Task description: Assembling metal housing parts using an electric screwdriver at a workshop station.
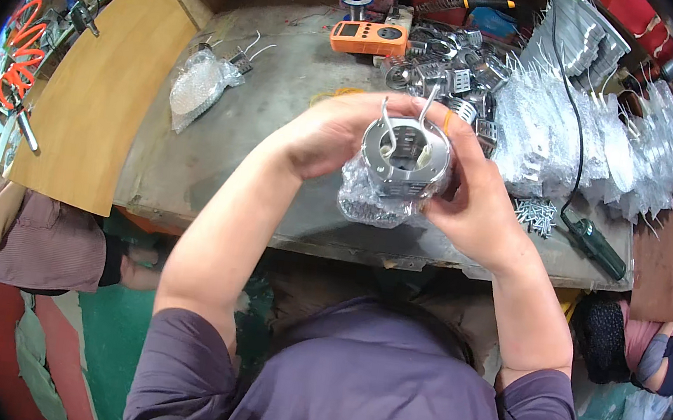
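Above the near edge of the bench I hold a round metal housing (396,185) with a ring-shaped top. Two pale wires rise out of its open centre, and bubble wrap (367,197) covers its lower part. My left hand (329,133) is closed against the left and far side, its fingertips partly hidden behind the ring. My right hand (479,195) curls round the right side, thumb toward me. Farther left on the bench lies a bubble-wrapped piece (199,88) with similar wires. Beyond my hands is a heap of bare metal housings (459,79).
Many bubble-wrapped pieces (543,142) are stacked at the right. Loose screws (535,217) lie near a dark green-handled tool (594,246) with a cord. At the back are an orange meter (368,38) and a wire spool (356,5). Other people sit at both sides.
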The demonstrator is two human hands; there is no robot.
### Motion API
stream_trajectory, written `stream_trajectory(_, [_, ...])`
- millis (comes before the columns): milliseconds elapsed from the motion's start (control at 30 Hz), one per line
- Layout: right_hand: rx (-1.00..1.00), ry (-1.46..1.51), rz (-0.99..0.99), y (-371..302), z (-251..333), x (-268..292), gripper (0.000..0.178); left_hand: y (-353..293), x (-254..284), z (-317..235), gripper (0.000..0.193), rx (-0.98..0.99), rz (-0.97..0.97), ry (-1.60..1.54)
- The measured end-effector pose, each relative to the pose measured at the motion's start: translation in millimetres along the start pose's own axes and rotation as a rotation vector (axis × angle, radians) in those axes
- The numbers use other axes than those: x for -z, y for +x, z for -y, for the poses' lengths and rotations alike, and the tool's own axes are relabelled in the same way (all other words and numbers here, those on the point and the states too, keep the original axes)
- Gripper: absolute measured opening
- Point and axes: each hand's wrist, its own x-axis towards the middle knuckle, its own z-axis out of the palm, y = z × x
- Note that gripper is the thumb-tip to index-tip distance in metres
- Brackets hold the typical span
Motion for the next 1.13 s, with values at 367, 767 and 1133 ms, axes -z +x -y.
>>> stream_trajectory(367, [-0.046, -0.029, -0.122, -4.7, -4.9, 4.2, 0.071, -5.7, -50.4, -78.5, 0.034, -0.324, -0.214, 0.272])
stream_trajectory(767, [0.200, 0.118, -0.138, -14.4, -8.3, -3.8, 0.075, -74.8, 83.0, -16.6, 0.030, -0.410, -0.619, 1.911])
stream_trajectory(1133, [0.032, 0.388, -0.154, -2.7, -40.7, 6.7, 0.070, -54.1, 0.6, -6.1, 0.105, -0.482, -0.345, 0.636])
